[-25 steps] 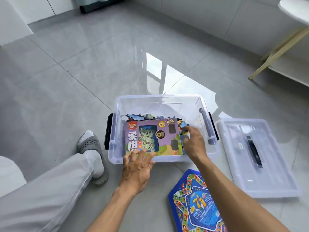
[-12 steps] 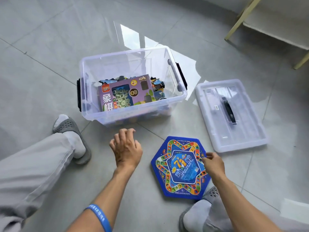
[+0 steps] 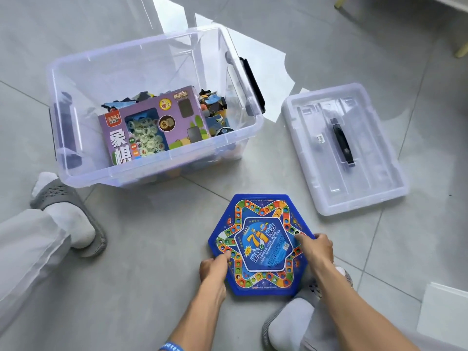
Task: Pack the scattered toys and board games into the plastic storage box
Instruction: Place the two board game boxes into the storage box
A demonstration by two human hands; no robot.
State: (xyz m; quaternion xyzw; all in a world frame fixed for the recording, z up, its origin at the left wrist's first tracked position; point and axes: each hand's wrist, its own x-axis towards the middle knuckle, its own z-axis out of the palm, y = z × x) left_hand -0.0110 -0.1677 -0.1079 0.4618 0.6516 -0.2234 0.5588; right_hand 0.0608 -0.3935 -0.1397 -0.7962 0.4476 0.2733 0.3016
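A blue hexagonal board game (image 3: pixel 260 244) lies on the grey floor in front of me. My left hand (image 3: pixel 214 266) grips its left edge, thumb on top. Its right edge is held by my right hand (image 3: pixel 315 247), fingers curled over the rim. Beyond it stands the clear plastic storage box (image 3: pixel 76 72) with black side latches. Inside the box a purple chess game box (image 3: pixel 152 125) leans on several small toys (image 3: pixel 212 107).
The box's clear lid (image 3: pixel 374 173) with a black handle lies upside down on the floor to the right. My feet in grey slippers (image 3: pixel 65 206) sit left and lower right. A white sheet (image 3: pixel 445 312) lies at the right edge; a table leg (image 3: pixel 461 50) stands at the top right.
Both hands left the purple game box in the storage box and came back toward me. The right hand reached the blue hexagonal game first, then the left hand took its other edge.
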